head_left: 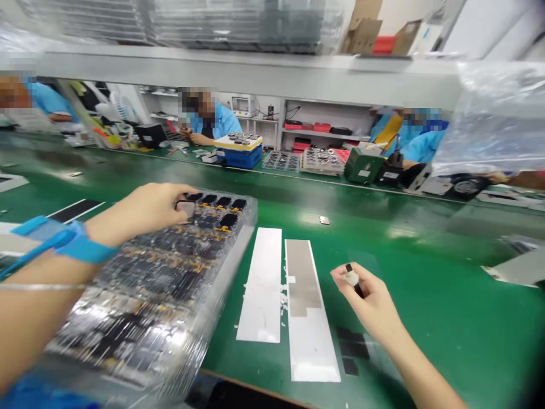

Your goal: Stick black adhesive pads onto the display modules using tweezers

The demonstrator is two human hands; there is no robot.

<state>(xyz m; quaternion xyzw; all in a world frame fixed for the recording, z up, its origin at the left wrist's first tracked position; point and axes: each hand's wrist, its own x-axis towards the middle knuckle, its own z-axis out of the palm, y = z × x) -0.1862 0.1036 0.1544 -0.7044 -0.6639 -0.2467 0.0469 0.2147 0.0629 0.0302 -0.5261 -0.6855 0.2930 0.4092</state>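
Observation:
At the far edge of the clear plastic tray [230, 278], my left hand [149, 210] pinches a small square part [186, 209] with a greyish face and dark edge. Rows of small black parts with orange flex tails [230, 221] sit in the tray's pockets. My right hand [374, 301] is closed around a small black-and-pale object [352, 276], whose exact kind I cannot make out. It hovers right of a white strip [315, 346] partly covered with grey film. Another white strip [261, 284] lies beside it, with white scraps between.
Dark rectangular pieces [352, 343] lie below my right hand on the green mat [447, 324]. A small metallic part [324, 220] lies farther back. A blue box [239, 156] and a green box [361, 167] stand across the bench, where several people in blue sit. A shelf [255, 76] hangs overhead.

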